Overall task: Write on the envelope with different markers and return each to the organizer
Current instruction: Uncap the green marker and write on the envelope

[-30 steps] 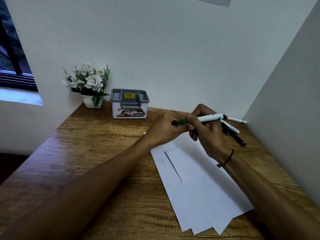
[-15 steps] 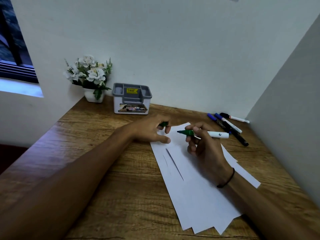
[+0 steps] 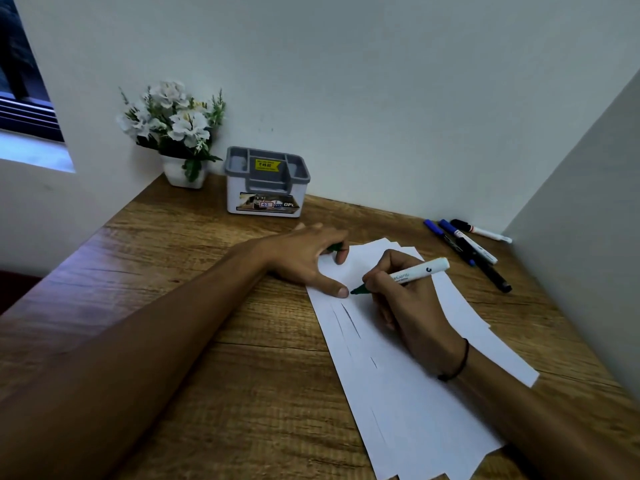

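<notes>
The right hand [image 3: 405, 299] grips a green marker [image 3: 403, 276] in a writing hold, fingers curled round the white barrel, the uncapped green tip angled down and left so that it sits at or just above the paper. The tip lies just beside the thumb of the left hand [image 3: 304, 258]. That hand steadies the sheet: its thumb presses flat on the paper near the left edge, while its curled fingers pinch a small green piece, most likely the marker's cap [image 3: 334, 247]; too little of it shows to be sure.

Under both hands lies the envelope [image 3: 398, 375], white, on top of a slightly fanned stack of similar white sheets on the wooden bench [image 3: 207, 341]. A few thin dark strokes already run along it below the tip.

Well apart, at the right rear corner of the bench, a cluster of other markers [image 3: 467, 244] lies loose, blue and black among them. The grey and white organizer [image 3: 265, 183] stands at the back by the wall, with a pot of white flowers [image 3: 176, 133] just to its left.

The step in hand looks to be writing with the green marker. Next, the tip needs light, steady pressure for its stroke; afterwards the cap has to go back on before the marker goes to the organizer.
</notes>
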